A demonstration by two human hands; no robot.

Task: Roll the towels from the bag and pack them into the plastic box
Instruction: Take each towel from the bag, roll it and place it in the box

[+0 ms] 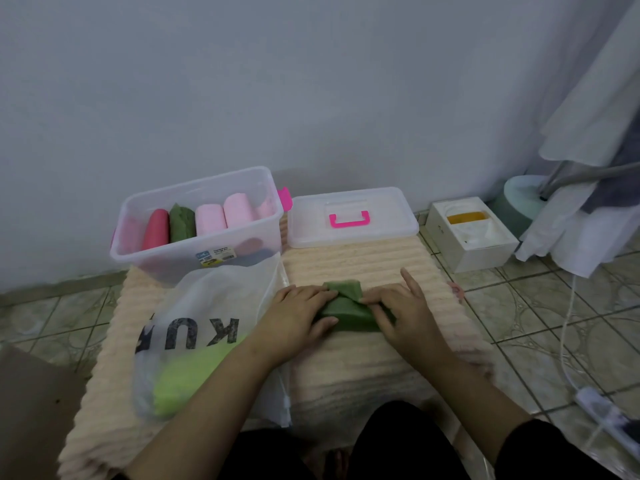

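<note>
The green towel looks light, soft and limp, likely to spring loose unless pinned along its whole width, so the best hold is at both ends of the roll. It lies on the mat, in front of the lid and right of the bag. The left hand rests across its left end, fingers fairly straight, pressing. The right hand curls over the right end, pinching the fold. The box behind the bag already holds several rolls.

Both hands, left and right, press dark green towel on beige mat; 4 rolls in plastic box.
</note>
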